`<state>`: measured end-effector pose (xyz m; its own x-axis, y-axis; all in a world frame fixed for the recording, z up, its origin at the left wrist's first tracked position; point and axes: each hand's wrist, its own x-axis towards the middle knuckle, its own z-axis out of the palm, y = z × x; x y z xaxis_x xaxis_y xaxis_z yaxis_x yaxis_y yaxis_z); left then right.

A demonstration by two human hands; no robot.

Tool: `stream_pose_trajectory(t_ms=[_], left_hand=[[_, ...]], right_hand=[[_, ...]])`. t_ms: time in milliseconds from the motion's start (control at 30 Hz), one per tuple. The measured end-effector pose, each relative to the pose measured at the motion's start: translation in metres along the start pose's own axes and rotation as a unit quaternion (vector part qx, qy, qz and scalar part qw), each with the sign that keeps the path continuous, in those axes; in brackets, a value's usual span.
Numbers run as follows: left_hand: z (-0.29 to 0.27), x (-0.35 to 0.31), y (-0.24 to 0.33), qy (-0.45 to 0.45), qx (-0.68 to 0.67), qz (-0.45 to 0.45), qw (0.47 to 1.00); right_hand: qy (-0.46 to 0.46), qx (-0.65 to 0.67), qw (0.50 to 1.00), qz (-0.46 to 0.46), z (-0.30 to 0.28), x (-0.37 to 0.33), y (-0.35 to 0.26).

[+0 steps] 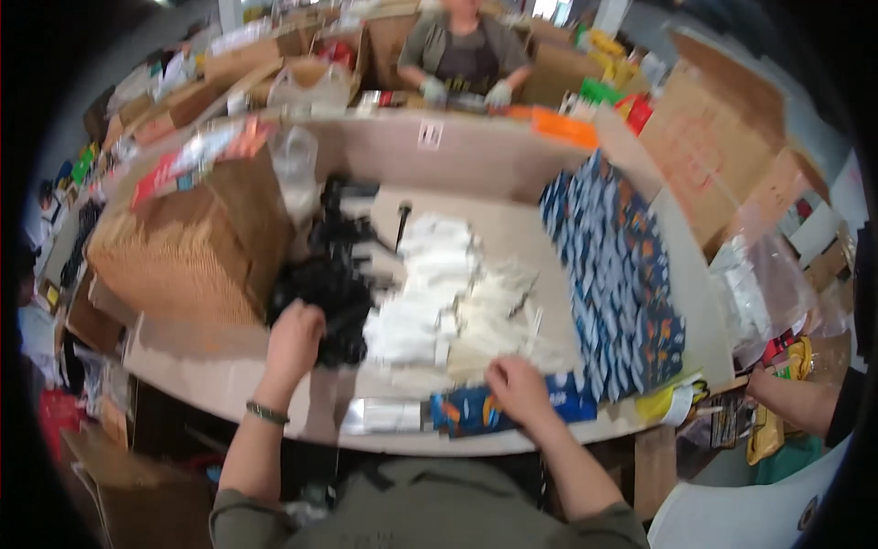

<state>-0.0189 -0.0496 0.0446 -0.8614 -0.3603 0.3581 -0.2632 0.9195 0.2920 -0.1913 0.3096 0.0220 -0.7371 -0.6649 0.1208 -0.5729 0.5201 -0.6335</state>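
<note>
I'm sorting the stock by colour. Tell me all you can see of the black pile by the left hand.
The black pile is a loose heap of small dark items, too blurred to tell apart. It lies on the table between the brown box and the white packets. The left hand rests on its near edge.

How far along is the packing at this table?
Done: nothing visibly finished that I can tell. In hand: the left hand reaches into the black pile; the right hand rests on a blue packet at the table edge. Left: large heaps of white sachets and a row of blue packets remain.
</note>
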Motion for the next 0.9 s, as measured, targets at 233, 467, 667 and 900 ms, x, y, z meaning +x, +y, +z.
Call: stream_pose_trajectory(t_ms=[233, 467, 667, 900], left_hand=[[-0.008, -0.076, 0.078, -0.027, -0.168, 0.081, 0.982], [0.026, -0.103, 0.090, -0.111, -0.271, 0.060, 0.954], [0.049, -0.105, 0.080, -0.148, -0.267, 0.073, 0.949], [0.013, -0.069, 0.077, -0.171, -0.255, 0.120, 0.944]], right_hand=[[-0.055, 0.082, 0.976, -0.194, 0.010, -0.016, -0.029], [-0.081, 0.053, 0.965, -0.244, 0.034, -0.025, -0.027], [-0.053, -0.051, 0.954, -0.292, 0.058, -0.047, -0.016], [-0.097, -0.118, 0.917, -0.368, 0.074, -0.047, -0.021]])
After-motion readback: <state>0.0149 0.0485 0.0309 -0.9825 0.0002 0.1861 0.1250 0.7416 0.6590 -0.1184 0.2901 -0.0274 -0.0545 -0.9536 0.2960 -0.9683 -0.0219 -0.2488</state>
